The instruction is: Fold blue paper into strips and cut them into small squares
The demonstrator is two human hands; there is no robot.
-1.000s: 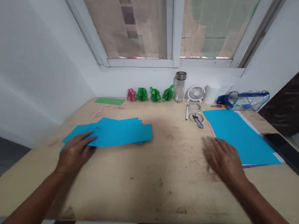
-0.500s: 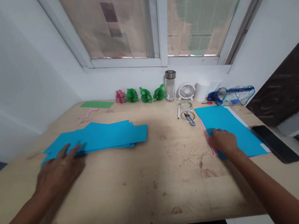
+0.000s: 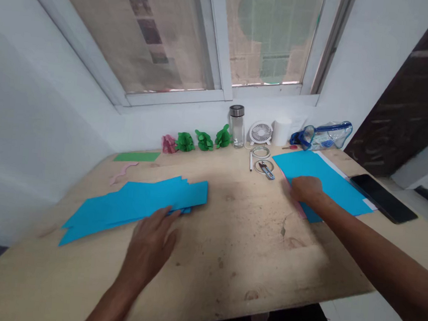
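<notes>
Blue paper strips (image 3: 131, 201) lie fanned across the left half of the table. At their front edge, my left hand (image 3: 150, 242) is open, its thumb apart and its fingertips close to the lower right of the strips; whether they touch cannot be told. On the right is a stack topped by blue paper (image 3: 332, 183), with pink paper (image 3: 299, 210) showing along its left edge. My right hand (image 3: 306, 189) is closed at that left edge, pinching the blue paper; its fingertips are hidden beneath the hand.
Green paper flowers (image 3: 204, 139) and a pink one (image 3: 169, 144) line the wall beside a glass bottle (image 3: 237, 127), a small fan (image 3: 261, 133) and a clear pouch (image 3: 328, 135). Thread snips (image 3: 266, 171) lie near a white pen (image 3: 251, 161). A phone (image 3: 383, 198) rests right of the stack.
My left hand has moved right, from the left end of the blue strips toward their right end. My right hand stays at the stack's left edge, its fingers more curled. The view has shifted slightly.
</notes>
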